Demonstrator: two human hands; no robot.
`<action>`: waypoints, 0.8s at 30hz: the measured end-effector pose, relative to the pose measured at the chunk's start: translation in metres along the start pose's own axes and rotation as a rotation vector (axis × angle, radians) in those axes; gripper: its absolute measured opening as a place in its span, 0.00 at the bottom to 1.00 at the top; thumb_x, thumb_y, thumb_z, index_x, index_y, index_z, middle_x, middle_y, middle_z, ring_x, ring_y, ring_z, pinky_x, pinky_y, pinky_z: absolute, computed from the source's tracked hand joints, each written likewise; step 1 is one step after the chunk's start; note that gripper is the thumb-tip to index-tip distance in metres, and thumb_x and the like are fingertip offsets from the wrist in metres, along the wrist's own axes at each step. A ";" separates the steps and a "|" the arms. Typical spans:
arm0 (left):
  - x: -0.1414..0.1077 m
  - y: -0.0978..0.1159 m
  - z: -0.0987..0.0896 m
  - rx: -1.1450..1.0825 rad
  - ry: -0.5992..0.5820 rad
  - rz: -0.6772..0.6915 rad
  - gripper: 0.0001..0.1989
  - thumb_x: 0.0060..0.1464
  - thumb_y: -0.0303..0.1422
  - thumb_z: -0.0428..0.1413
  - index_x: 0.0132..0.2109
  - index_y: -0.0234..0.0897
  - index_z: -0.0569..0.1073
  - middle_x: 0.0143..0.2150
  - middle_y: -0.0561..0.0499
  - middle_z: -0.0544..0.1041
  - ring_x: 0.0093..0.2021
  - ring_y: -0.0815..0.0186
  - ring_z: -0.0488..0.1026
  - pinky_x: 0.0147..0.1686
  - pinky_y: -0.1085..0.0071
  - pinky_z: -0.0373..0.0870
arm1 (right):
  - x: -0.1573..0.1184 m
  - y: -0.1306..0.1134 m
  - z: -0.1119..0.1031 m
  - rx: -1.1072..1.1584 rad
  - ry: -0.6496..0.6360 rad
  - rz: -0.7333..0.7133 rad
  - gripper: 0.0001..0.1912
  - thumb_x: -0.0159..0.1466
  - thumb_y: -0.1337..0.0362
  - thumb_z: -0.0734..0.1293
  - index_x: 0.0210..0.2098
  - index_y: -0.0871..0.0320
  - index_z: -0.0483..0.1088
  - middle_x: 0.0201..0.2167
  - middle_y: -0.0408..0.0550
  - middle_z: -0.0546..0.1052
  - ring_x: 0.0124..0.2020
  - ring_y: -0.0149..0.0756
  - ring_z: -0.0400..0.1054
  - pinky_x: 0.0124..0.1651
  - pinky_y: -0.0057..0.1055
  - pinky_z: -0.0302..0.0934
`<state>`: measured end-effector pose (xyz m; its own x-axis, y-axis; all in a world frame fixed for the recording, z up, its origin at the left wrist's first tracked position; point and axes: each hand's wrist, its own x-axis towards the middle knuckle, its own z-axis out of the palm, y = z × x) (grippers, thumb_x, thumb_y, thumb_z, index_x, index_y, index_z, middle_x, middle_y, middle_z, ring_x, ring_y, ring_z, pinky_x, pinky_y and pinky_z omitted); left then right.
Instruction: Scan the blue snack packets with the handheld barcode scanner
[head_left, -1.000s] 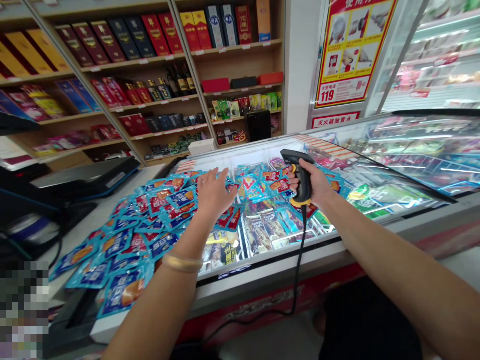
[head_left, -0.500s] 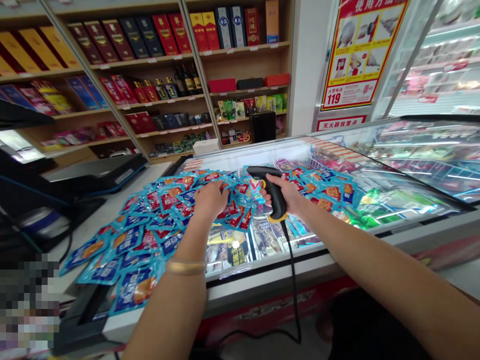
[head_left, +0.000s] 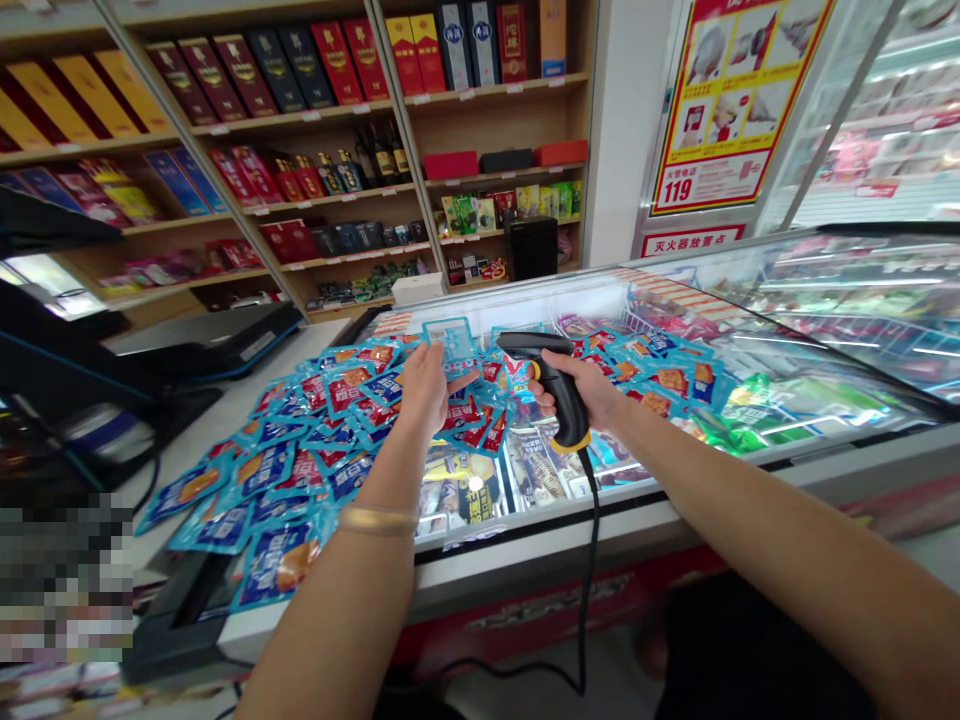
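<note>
My right hand (head_left: 574,390) is wrapped round the black and yellow handle of a barcode scanner (head_left: 564,400), its head pointing left. A black cable hangs from the grip. My left hand (head_left: 426,385) pinches a snack packet (head_left: 448,338), held up with its pale blue back and a barcode showing. A gold bangle (head_left: 377,520) circles my left wrist. Below and left of that hand spreads a heap of blue and red snack packets (head_left: 277,465) on the freezer's glass top. More snack packets (head_left: 660,375) lie to the right, beyond the scanner.
The chest freezer (head_left: 525,535) holds packaged goods under its glass. At the left stand a dark counter device (head_left: 60,340) and a flat scale-like platform (head_left: 217,340). Shelves of boxes and bottles (head_left: 315,115) line the back; a fire-equipment poster (head_left: 739,110) hangs right.
My left hand has lifted a packet off the heap and turned its back up beside the scanner. The scanner stays in my right hand, slightly shifted in view.
</note>
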<state>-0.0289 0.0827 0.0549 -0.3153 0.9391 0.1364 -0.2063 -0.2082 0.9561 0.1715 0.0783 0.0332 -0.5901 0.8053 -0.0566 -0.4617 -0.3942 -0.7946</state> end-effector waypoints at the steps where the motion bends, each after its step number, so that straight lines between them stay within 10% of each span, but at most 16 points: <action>1: -0.001 -0.001 0.001 0.011 -0.014 -0.008 0.06 0.51 0.31 0.52 0.38 0.37 0.69 0.31 0.55 0.73 0.32 0.69 0.73 0.36 0.64 0.77 | 0.000 0.000 0.001 -0.012 0.000 0.008 0.13 0.63 0.57 0.64 0.30 0.62 0.69 0.20 0.44 0.69 0.17 0.26 0.60 0.20 0.22 0.58; 13: -0.009 -0.015 0.001 0.993 -0.204 0.330 0.09 0.54 0.30 0.47 0.39 0.37 0.70 0.27 0.52 0.73 0.27 0.63 0.75 0.33 0.69 0.71 | -0.003 0.000 0.004 -0.056 0.018 -0.017 0.14 0.63 0.57 0.64 0.28 0.62 0.69 0.20 0.44 0.69 0.17 0.25 0.60 0.20 0.22 0.59; 24: -0.011 -0.014 0.003 1.173 -0.193 0.397 0.12 0.58 0.30 0.44 0.42 0.36 0.71 0.32 0.47 0.76 0.34 0.61 0.76 0.34 0.70 0.68 | -0.001 -0.001 0.004 -0.088 0.012 -0.008 0.15 0.64 0.56 0.64 0.27 0.61 0.68 0.19 0.42 0.68 0.17 0.25 0.59 0.20 0.22 0.59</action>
<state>-0.0201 0.0765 0.0410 -0.0060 0.9125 0.4090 0.8507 -0.2103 0.4817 0.1702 0.0760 0.0362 -0.5784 0.8137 -0.0574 -0.4055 -0.3478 -0.8453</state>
